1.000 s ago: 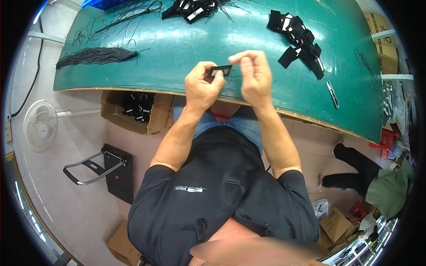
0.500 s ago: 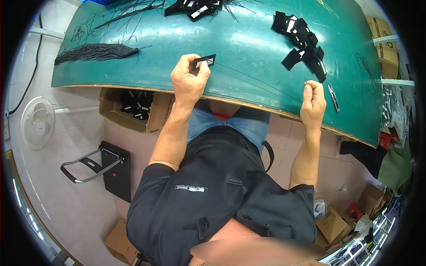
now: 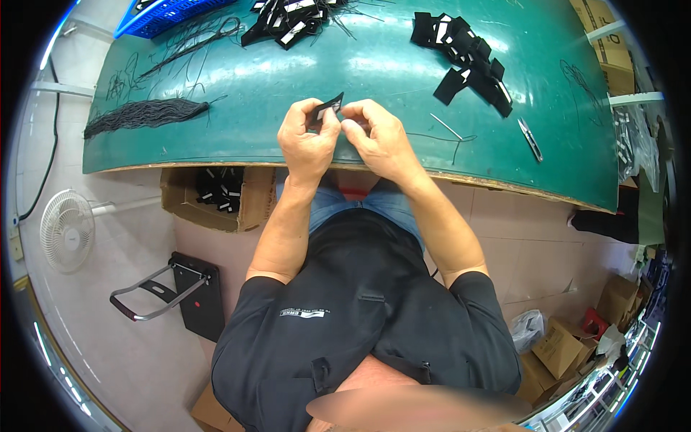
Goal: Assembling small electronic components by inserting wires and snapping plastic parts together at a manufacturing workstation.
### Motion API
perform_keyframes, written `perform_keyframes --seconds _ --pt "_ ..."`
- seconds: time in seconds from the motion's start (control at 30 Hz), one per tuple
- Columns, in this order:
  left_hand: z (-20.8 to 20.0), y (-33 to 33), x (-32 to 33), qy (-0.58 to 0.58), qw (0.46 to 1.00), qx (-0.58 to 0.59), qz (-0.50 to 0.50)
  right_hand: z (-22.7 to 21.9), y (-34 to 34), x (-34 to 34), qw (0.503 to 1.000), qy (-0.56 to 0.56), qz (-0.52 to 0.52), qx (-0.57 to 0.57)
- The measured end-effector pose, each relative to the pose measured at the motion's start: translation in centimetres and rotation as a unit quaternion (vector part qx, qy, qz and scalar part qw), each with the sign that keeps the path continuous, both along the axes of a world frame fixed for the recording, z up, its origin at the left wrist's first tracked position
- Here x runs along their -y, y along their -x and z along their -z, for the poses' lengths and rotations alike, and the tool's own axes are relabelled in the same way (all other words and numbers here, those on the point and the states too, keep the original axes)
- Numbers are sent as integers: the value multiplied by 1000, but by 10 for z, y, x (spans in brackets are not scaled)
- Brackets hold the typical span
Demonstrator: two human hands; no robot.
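My left hand (image 3: 308, 140) pinches a small black tag (image 3: 330, 106) with a white patch, tilted up above the green table. Right beside the tag's right edge, my right hand (image 3: 378, 138) has thumb and fingers closed together; what lies between them is hidden. A thin dark cord (image 3: 425, 135) emerges from behind the right hand and runs along the table, ending in a small loop. A slim pale needle-like piece (image 3: 447, 127) lies across that cord. Farther right rests a pair of silver thread snips (image 3: 530, 140).
Black tags lie in a pile (image 3: 468, 61) at the right and another heap (image 3: 291, 21) at the back. A bundle of dark cords (image 3: 147, 117) lies left, near a blue basket (image 3: 169, 18). Below the table edge stands a cardboard box (image 3: 252, 205) of black pieces.
My right hand has come left from the far end of the stretched cord to the tag. The needle-like piece now lies on the table, and the cord is slack. My left hand keeps the tag.
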State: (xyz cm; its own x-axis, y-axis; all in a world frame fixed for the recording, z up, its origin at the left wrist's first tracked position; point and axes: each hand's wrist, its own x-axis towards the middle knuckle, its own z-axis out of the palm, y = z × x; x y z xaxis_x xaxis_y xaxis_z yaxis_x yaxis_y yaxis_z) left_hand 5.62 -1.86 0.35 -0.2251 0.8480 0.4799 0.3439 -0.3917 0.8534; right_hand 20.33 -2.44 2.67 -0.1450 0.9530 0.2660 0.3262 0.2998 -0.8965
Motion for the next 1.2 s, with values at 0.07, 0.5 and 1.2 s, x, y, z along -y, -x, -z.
perform_keyframes --seconds 0.07,0.5,1.2 --pt "-1 1 -1 0 1000 11 3 6 6 0 973 176 -18 -150" --pt "3 10 -3 32 992 122 30 -25 4 23 996 -11 -89 -26" --pt "-12 -56 -13 -12 997 -74 28 0 -48 -25 982 -161 49 88"
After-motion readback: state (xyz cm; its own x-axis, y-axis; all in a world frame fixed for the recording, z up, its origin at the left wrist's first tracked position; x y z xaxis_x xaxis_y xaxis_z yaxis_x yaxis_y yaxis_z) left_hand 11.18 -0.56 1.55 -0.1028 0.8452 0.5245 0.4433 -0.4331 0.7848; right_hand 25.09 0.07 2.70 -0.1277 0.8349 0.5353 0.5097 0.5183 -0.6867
